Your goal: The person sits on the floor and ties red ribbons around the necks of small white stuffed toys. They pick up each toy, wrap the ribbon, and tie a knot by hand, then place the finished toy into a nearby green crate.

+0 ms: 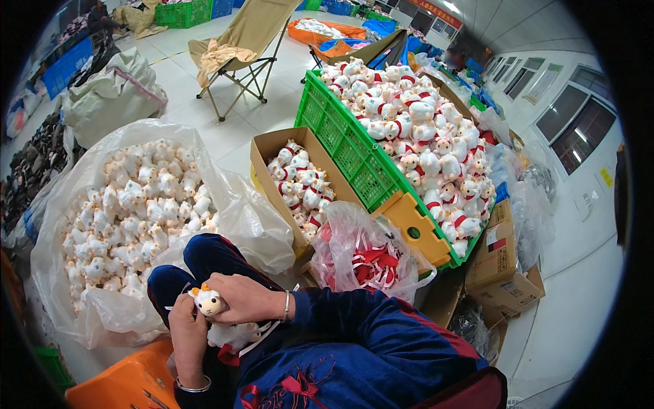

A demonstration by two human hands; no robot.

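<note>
Both hands form one grip around a small plush toy, the left hand pressed to its side and the right hand over its back, its orange-topped head poking out between them. Just below the grip hangs a red ribbon; ahead and right stands a cardboard box of ribboned toys, left a plastic bag of plain ones. It looks like ribbon-fitting, though the toy's neck is hidden; next probably calls for steadying the head while fingers work there.
</note>
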